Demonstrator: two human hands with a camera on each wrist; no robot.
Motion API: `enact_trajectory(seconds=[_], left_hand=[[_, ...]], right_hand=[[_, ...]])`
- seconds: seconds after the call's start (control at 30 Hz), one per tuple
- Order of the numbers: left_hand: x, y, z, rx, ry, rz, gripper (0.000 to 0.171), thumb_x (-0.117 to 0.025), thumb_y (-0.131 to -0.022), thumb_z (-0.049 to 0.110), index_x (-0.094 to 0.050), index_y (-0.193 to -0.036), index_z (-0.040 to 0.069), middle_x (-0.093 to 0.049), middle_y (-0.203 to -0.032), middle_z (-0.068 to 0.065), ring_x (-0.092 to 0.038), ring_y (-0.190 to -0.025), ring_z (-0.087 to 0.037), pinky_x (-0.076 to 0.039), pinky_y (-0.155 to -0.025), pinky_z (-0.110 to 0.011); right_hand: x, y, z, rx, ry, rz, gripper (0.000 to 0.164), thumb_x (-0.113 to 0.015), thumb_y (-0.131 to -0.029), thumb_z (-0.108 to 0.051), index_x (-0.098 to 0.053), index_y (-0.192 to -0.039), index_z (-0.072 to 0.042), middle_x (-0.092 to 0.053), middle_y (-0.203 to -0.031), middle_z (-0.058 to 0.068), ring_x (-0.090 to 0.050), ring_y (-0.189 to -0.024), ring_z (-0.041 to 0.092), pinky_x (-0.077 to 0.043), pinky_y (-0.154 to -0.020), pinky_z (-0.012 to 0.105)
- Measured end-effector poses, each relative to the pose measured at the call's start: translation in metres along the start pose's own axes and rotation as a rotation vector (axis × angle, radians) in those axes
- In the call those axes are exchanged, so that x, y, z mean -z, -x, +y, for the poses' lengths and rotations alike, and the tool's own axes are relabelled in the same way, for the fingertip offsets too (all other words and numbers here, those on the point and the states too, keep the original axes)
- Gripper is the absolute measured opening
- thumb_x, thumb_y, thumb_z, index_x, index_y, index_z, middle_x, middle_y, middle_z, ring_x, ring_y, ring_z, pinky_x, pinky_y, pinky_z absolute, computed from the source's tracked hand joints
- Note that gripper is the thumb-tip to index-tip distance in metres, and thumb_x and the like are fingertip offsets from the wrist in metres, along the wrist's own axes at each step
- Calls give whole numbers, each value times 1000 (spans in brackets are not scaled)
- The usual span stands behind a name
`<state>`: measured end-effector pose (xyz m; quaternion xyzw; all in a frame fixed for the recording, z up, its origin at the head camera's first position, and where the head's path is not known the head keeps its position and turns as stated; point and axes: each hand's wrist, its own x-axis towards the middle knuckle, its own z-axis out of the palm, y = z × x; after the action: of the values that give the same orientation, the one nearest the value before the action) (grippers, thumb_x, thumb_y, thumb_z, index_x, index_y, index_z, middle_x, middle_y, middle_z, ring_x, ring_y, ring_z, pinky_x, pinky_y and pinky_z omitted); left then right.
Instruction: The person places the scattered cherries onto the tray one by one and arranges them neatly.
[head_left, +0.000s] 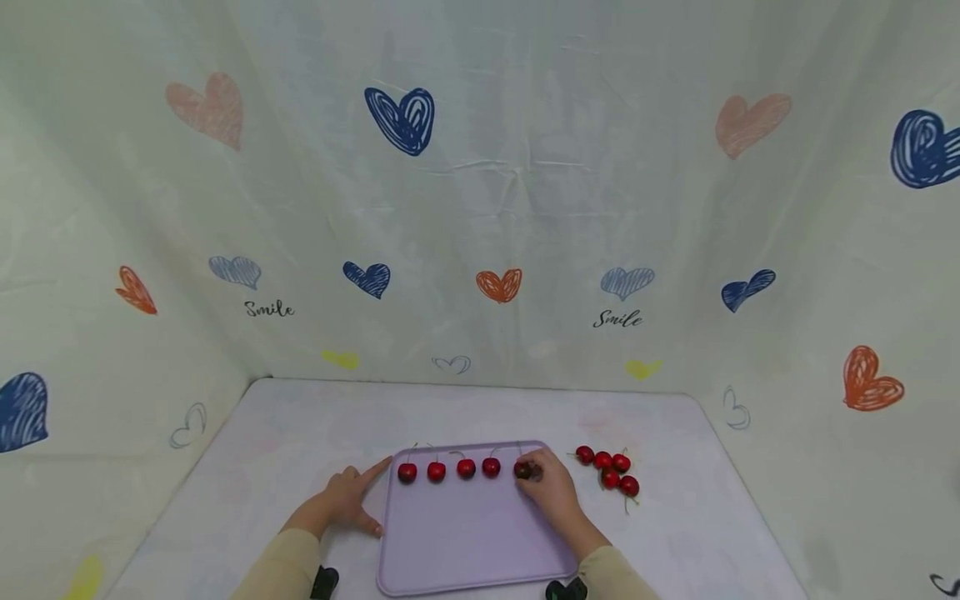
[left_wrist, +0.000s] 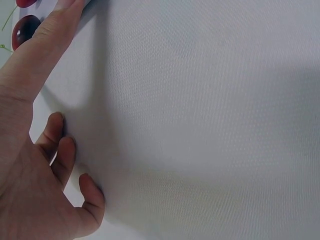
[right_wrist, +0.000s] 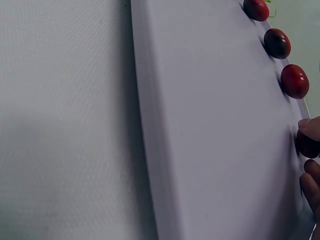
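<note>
A lilac tray lies on the table, with several red cherries in a row along its far side, stems pointing away. At the right end of that row my right hand pinches a dark red cherry between thumb and fingers. In the right wrist view this cherry is partly covered by the fingertips, low over the tray. My left hand is spread at the tray's left edge, its index finger and thumb touching the rim. The left wrist view shows its other fingers loosely bent.
Beside the tray's right side, a loose cluster of several cherries lies on the white table. A pale curtain printed with hearts hangs behind the table and along both sides. Dark wrist straps show at the bottom edge.
</note>
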<state>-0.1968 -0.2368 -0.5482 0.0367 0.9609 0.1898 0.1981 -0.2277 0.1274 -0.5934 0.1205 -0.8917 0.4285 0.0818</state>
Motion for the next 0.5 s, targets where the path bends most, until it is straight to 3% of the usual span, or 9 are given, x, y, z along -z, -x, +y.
enact_trajectory(seconds=[0.13,0.5], left_hand=[[1,1,2,0,3,-1,109,-93,-59,38,-37,-150,19,-47,-107,-18,-47,-96,-35,-44,-88,-64],[1,0,2,2,1,-8,108,-93,-59,39,-37,-150,18,-48,-108,-18,-48,-98,-36,-44,-89,-63]], right_hand=[[5,0,-1,37,-19,-1,30,-83,-71,0,-70,-97,-9,-59,-93,1,-56,-82,17,-49,-68,29],[32,8,1,-39,-87,30,30,-83,-72,0,-71,-98,-9,-60,-99,-1,-57,-89,19,-50,-72,28]])
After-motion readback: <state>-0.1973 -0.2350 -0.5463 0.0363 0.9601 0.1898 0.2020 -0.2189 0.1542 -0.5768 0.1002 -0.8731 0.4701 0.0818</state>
